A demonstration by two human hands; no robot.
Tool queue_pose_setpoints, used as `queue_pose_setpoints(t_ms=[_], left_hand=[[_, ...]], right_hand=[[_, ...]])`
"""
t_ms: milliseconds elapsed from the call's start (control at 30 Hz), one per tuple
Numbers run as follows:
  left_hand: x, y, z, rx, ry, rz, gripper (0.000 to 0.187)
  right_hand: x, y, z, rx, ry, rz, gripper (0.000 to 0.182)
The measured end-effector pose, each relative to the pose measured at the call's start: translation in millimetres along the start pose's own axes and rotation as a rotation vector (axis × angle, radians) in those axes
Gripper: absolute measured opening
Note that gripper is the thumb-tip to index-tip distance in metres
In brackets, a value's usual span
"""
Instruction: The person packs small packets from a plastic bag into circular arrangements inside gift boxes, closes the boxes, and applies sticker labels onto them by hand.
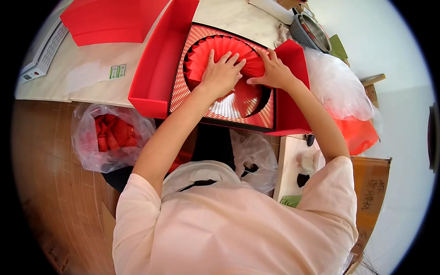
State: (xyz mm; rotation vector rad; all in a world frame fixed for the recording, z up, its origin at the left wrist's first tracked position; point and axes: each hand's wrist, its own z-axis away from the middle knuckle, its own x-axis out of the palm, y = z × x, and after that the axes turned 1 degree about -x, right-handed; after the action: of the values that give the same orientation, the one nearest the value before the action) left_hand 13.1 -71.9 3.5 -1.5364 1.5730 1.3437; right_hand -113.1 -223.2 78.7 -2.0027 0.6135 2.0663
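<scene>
A red box (153, 73) lies open on the table, with raised red side panels at left and right. Between them is a red-and-gold patterned insert (180, 97) with a round, dark-edged opening. Red pleated paper (217, 44) fans around the upper part of that opening. My left hand (222, 75) rests on the pleats with its fingers spread. To the right, my right hand (274, 72) is open at the opening's edge, thumb and fingers apart against the pleats. A shiny, reflective surface (233, 104) shows below the pleats; my hands cover part of the fan.
A clear bag of red pieces (114, 133) hangs by the table's left front edge. Behind it stand another red box (112, 20) and a white device (43, 52). At right are a grey basket (309, 34), a plastic-wrapped bundle (339, 85) and a cardboard box (371, 197).
</scene>
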Motion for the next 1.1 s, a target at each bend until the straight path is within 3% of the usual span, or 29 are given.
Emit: queue_pose_setpoints(t_ms=[67,100,200,300,433,533,667,733,800,867,900,967,1000,1067,1100], left_hand=[[0,-2,1,0.0,-0.03,-0.017,0.048],[0,-2,1,-0.001,-0.036,-0.022,0.047],[0,-3,1,0.001,-0.042,-0.03,0.046],[1,-3,1,-0.001,-0.028,-0.037,0.046],[4,-4,3,0.012,0.001,-0.03,0.047],[6,-4,1,-0.01,0.02,-0.021,0.048],[5,-5,2,-0.022,-0.007,0.003,0.05],[6,-3,1,-0.028,0.0,-0.018,0.05],[8,-3,1,-0.031,0.002,-0.009,0.05],[8,-3,1,-0.035,0.0,-0.011,0.05],[8,-3,1,-0.034,-0.008,-0.011,0.05],[9,-5,0,-0.04,-0.014,-0.01,0.05],[11,-4,-1,-0.035,-0.01,-0.009,0.049],[12,-5,-1,-0.038,-0.004,-0.002,0.049],[12,-5,-1,-0.039,-0.006,-0.004,0.049]], right_hand=[[-19,1,3,0.049,-0.032,-0.05,0.113],[-15,18,-1,0.077,0.036,-0.271,0.109],[-13,41,-5,0.393,0.106,-0.813,0.072],[-3,23,4,0.551,0.235,-0.967,0.06],[34,10,-8,0.467,0.379,-0.754,0.05],[46,0,-15,0.524,0.431,-0.694,0.039],[56,-5,-19,0.553,0.421,-0.721,0.036],[63,-6,-18,0.64,0.316,-0.708,0.034],[82,-1,-25,0.526,0.431,-0.535,0.028],[99,13,-39,0.322,0.576,-0.051,0.027],[95,13,-40,0.319,0.575,-0.05,0.027],[76,11,-44,0.204,0.498,0.056,0.028],[66,16,-48,0.233,0.401,-0.04,0.034],[49,39,-46,-0.033,0.299,-0.018,0.039],[9,12,-26,-0.082,0.258,0.071,0.053]])
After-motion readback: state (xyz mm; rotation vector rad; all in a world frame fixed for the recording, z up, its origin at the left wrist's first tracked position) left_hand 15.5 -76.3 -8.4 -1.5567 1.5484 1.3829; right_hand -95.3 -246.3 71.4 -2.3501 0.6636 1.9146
